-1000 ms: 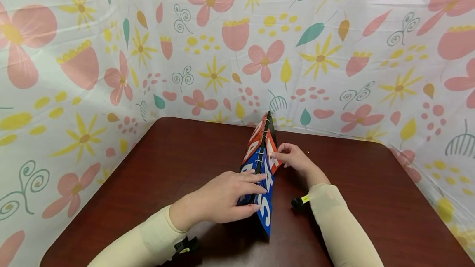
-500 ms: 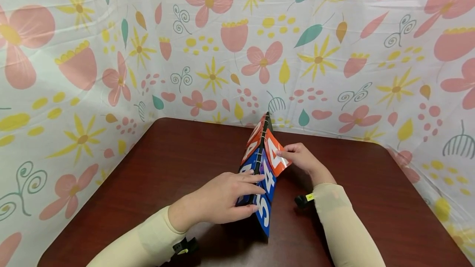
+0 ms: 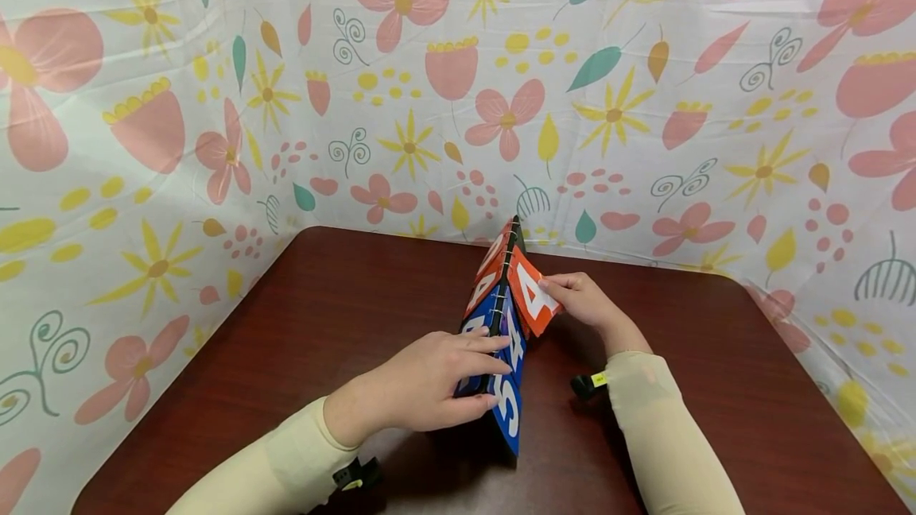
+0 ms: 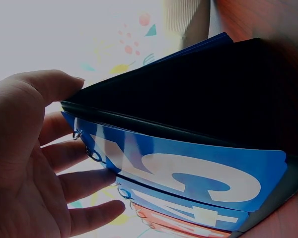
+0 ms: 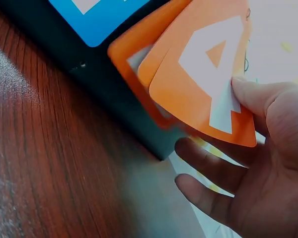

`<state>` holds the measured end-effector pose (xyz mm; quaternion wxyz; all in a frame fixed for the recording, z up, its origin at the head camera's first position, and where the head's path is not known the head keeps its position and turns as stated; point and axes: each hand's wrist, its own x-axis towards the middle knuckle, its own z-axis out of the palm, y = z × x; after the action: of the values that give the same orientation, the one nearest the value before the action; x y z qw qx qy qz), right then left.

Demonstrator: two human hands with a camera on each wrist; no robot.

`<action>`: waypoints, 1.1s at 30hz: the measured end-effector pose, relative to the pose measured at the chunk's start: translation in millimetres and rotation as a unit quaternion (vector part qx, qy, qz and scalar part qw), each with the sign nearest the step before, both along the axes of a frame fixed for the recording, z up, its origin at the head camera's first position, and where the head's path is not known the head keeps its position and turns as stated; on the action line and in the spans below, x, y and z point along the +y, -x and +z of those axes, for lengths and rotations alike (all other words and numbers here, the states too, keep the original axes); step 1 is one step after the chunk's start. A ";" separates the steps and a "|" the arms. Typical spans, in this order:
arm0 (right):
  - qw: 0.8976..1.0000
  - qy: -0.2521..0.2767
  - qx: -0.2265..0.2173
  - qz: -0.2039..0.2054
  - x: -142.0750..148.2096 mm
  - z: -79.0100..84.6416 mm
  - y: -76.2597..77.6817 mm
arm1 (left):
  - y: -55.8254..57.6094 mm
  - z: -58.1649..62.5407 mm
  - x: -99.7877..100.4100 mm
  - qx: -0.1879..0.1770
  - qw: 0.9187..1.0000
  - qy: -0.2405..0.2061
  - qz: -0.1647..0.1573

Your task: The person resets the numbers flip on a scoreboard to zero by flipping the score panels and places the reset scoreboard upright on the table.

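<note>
A tabletop flip scoreboard stands like a tent, with ring-bound blue and red-orange number cards on a black base. My left hand rests across its top ridge, fingers spread and fairly straight over the rings. In the left wrist view, the thumb touches the ridge's near end beside a blue 5 card. My right hand pinches the outer edge of an orange number card showing a white 4, lifted away from the side. Further orange cards lie behind it in the right wrist view.
The dark reddish-brown table carries the scoreboard. A flower-printed curtain rises along its left and back edges. Small black devices, one under the right wrist and one under the left, sit close to the tabletop.
My right hand has drawn the orange 4 card outward to the right, turning its face up into view. The left hand has stayed on the ridge.
</note>
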<state>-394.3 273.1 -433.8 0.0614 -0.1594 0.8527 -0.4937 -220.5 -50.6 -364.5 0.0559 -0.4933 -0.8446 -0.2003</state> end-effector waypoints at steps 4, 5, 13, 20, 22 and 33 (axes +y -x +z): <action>0.999 -0.018 0.014 -0.031 -1.4 0.1 0.7 | 0.1 -0.6 0.0 0.003 1.000 -0.002 -0.001; 0.999 -0.026 0.019 -0.043 -1.3 0.6 1.1 | 0.2 -0.7 -0.1 0.002 1.000 -0.002 -0.002; 0.992 -0.015 0.017 -0.124 8.6 19.2 0.3 | 0.8 -0.5 -0.6 -0.007 1.000 0.001 -0.004; 0.986 0.109 -0.073 -0.100 22.5 49.8 -15.1 | 1.0 -0.5 -1.1 -0.003 1.000 0.001 -0.004; 0.976 0.176 -0.097 -0.078 24.5 56.0 -19.4 | 1.0 -0.6 -1.2 -0.003 1.000 0.001 -0.003; 0.912 0.386 -0.054 0.125 0.8 75.6 -34.2 | 1.0 -1.1 -1.1 -0.001 1.000 -0.004 -0.005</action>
<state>-360.1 273.9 -358.2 0.1019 -0.2489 0.5643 -0.7805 -221.6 -51.7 -365.7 0.0564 -0.4972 -0.8412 -0.2048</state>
